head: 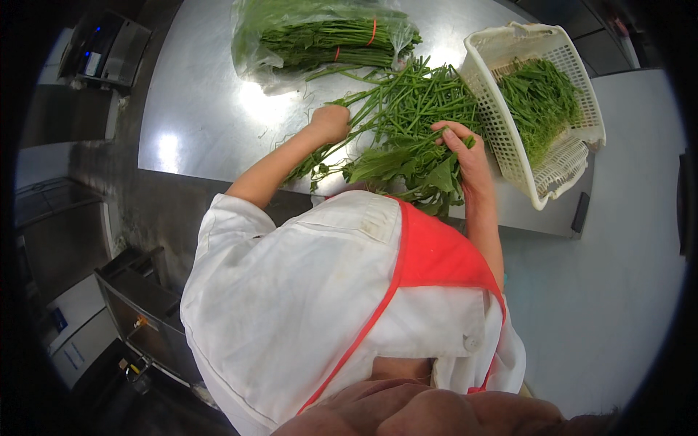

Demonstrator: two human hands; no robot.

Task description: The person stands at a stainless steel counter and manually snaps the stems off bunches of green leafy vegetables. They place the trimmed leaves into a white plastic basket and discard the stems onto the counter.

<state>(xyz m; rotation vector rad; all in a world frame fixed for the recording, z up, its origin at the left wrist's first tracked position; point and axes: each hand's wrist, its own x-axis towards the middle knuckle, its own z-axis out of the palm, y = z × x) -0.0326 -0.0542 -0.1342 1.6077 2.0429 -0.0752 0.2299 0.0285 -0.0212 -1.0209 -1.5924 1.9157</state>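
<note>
A loose heap of long green vegetable stems (420, 101) lies on the stainless steel table before me. My left hand (331, 124) is closed around several thin stems at the heap's left side, their tendrilled ends trailing towards the near edge. At the right, my right hand (464, 148) pinches a green stem between thumb and fingers. Broad green leaves (401, 166) hang beneath it, over the near table edge. Just right of this hand, a white perforated plastic basket (491, 109) holds cut greens (540, 103). Its near rim is broken.
A clear plastic bag (322, 13) with stem bundles (332, 41) tied by red bands sits at the far side of the steel table (191, 98). Metal kitchen equipment (109, 49) stands at the left, and a steel cabinet (147, 321) is at the lower left.
</note>
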